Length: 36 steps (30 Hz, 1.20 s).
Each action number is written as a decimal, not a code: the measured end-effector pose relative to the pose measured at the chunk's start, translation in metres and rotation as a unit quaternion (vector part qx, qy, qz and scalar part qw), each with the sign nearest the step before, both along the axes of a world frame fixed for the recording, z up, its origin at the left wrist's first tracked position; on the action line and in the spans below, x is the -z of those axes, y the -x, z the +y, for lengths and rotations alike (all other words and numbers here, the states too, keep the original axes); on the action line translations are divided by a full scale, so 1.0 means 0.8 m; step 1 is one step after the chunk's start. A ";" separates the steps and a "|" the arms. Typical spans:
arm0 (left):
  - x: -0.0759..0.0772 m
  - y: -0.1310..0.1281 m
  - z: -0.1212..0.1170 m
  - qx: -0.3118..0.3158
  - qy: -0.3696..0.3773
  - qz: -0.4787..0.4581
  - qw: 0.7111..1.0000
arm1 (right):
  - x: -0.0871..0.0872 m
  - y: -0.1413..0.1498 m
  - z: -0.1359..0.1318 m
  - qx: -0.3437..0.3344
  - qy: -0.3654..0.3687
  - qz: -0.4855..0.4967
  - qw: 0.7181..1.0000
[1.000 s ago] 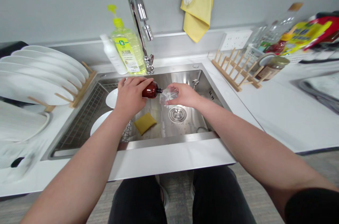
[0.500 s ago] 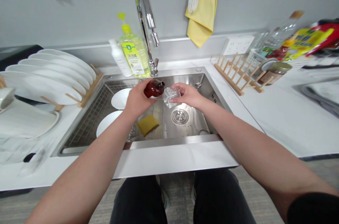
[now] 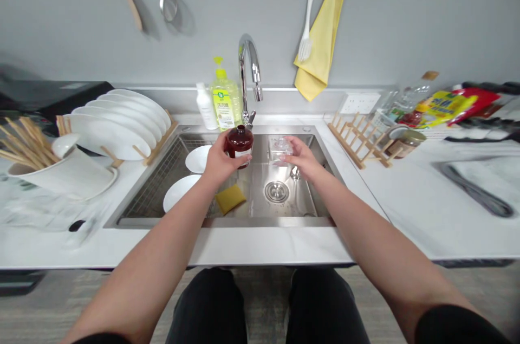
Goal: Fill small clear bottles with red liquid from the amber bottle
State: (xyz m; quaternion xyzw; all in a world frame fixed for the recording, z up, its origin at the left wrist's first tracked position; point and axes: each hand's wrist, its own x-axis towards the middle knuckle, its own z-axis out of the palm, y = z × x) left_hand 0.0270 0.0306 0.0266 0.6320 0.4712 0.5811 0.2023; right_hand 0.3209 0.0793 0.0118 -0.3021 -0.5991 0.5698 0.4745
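Note:
Over the sink (image 3: 264, 221), my left hand (image 3: 219, 162) is wrapped round a brown bottle (image 3: 239, 141) with a narrow, uncapped neck and a pale label. The bottle stands upright in my grip. My right hand (image 3: 303, 158) grips a small clear square-sided container (image 3: 278, 150) from its right side. A gap separates the two vessels. Below my left hand lies a yellow sponge (image 3: 231, 199) on the sink floor, and two white bowls (image 3: 181, 191) sit on the wire rack at the left. The drain (image 3: 277, 191) is below my right hand.
A chrome faucet (image 3: 245, 78) rises behind the sink, beside a green dish soap bottle (image 3: 226, 100) and a white bottle (image 3: 206, 106). White plates (image 3: 122, 122) stand in a rack at left, near a chopstick holder (image 3: 69, 176). At right is a wooden rack (image 3: 361, 141).
The brown bottle has gone from tilted towards the clear container to upright. My hands have drawn apart, the clear container shifting right. The camera view has moved too.

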 end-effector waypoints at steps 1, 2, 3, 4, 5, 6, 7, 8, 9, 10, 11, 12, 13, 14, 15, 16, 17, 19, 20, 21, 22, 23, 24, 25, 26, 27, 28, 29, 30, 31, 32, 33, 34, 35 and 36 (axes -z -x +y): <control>-0.002 -0.001 -0.002 0.003 0.000 -0.007 1.000 | -0.001 -0.003 0.000 0.006 -0.004 0.004 1.000; -0.006 -0.003 -0.005 0.006 0.002 -0.015 1.000 | -0.003 -0.005 -0.001 0.014 -0.010 0.005 1.000; -0.010 -0.005 -0.008 0.009 0.003 -0.022 1.000 | -0.004 -0.008 -0.001 0.023 -0.018 0.005 1.000; -0.016 -0.007 -0.011 0.013 0.004 -0.029 0.999 | -0.005 -0.010 -0.001 0.033 -0.027 0.005 0.999; -0.023 -0.009 -0.015 0.019 0.005 -0.035 0.999 | -0.007 -0.013 -0.002 0.043 -0.035 0.006 0.998; -0.031 -0.011 -0.020 0.027 0.007 -0.040 0.999 | -0.008 -0.015 -0.002 0.051 -0.041 0.006 0.998; -0.039 -0.012 -0.027 0.037 0.011 -0.046 0.998 | -0.010 -0.017 -0.003 0.058 -0.044 0.008 0.997; -0.048 -0.012 -0.035 0.048 0.016 -0.052 0.997 | -0.012 -0.019 -0.004 0.063 -0.047 0.009 0.997; -0.055 -0.012 -0.046 0.058 0.023 -0.059 0.996 | -0.015 -0.021 -0.005 0.068 -0.051 0.009 0.996; -0.062 -0.010 -0.059 0.067 0.031 -0.067 0.995 | -0.018 -0.022 -0.007 0.073 -0.057 0.007 0.996; -0.067 -0.007 -0.075 0.072 0.040 -0.073 0.994 | -0.023 -0.023 -0.010 0.078 -0.064 0.004 0.995; -0.070 -0.004 -0.094 0.073 0.050 -0.076 0.993 | -0.028 -0.024 -0.013 0.081 -0.070 -0.001 0.994; -0.071 -0.001 -0.114 0.070 0.061 -0.076 0.993 | -0.035 -0.025 -0.018 0.083 -0.075 -0.006 0.994; -0.070 0.002 -0.135 0.065 0.072 -0.074 0.993 | -0.042 -0.026 -0.024 0.083 -0.078 -0.010 0.993; -0.068 0.005 -0.157 0.060 0.085 -0.072 0.992 | -0.050 -0.027 -0.032 0.080 -0.081 -0.013 0.993; -0.065 0.008 -0.180 0.056 0.099 -0.071 0.991 | -0.058 -0.028 -0.043 0.077 -0.083 -0.014 0.994; -0.061 0.009 -0.201 0.052 0.112 -0.073 0.990 | -0.066 -0.031 -0.056 0.076 -0.085 -0.014 0.993; -0.052 0.011 -0.241 0.046 0.130 -0.085 0.987 | -0.079 -0.038 -0.090 0.080 -0.085 -0.014 0.993; -0.048 0.011 -0.258 0.043 0.135 -0.093 0.986 | -0.083 -0.043 -0.110 0.084 -0.082 -0.014 0.993; -0.043 0.011 -0.273 0.040 0.137 -0.100 0.985 | -0.086 -0.048 -0.132 0.088 -0.075 -0.014 0.993; -0.039 0.010 -0.287 0.037 0.139 -0.106 0.984 | -0.086 -0.055 -0.155 0.092 -0.067 -0.013 0.993; -0.035 0.010 -0.299 0.036 0.141 -0.111 0.983 | -0.085 -0.061 -0.178 0.097 -0.059 -0.011 0.993; -0.031 0.010 -0.309 0.038 0.144 -0.114 0.982 | -0.082 -0.068 -0.201 0.101 -0.051 -0.009 0.994; -0.027 0.010 -0.318 0.042 0.148 -0.117 0.981 | -0.077 -0.075 -0.222 0.106 -0.043 -0.009 0.993; -0.023 0.010 -0.326 0.044 0.150 -0.122 0.980 | -0.072 -0.082 -0.241 0.110 -0.036 -0.008 0.993; -0.018 0.010 -0.332 0.046 0.151 -0.127 0.979 | -0.065 -0.088 -0.258 0.113 -0.031 -0.011 0.993; -0.014 0.009 -0.337 0.047 0.150 -0.133 0.978 | -0.058 -0.094 -0.273 0.115 -0.027 -0.013 0.993; -0.010 0.009 -0.341 0.047 0.150 -0.138 0.978 | -0.052 -0.098 -0.285 0.116 -0.023 -0.015 0.993; -0.006 0.008 -0.344 0.046 0.150 -0.140 0.978 | -0.046 -0.102 -0.296 0.117 -0.018 -0.018 0.993; -0.002 0.006 -0.345 0.044 0.151 -0.139 0.978 | -0.040 -0.104 -0.305 0.117 -0.014 -0.020 0.993; 0.001 0.005 -0.346 0.040 0.152 -0.134 0.978 | -0.035 -0.106 -0.312 0.119 -0.013 -0.021 0.993; 0.004 0.003 -0.346 0.034 0.153 -0.127 0.979 | -0.031 -0.107 -0.318 0.120 -0.013 -0.023 0.992; 0.007 0.001 -0.345 0.026 0.150 -0.121 0.981 | -0.027 -0.107 -0.324 0.122 -0.013 -0.026 0.992; 0.009 -0.001 -0.344 0.019 0.145 -0.116 0.983 | -0.023 -0.107 -0.328 0.122 -0.014 -0.027 0.992; 0.012 -0.002 -0.343 0.012 0.137 -0.111 0.984 | -0.019 -0.106 -0.331 0.120 -0.012 -0.029 0.992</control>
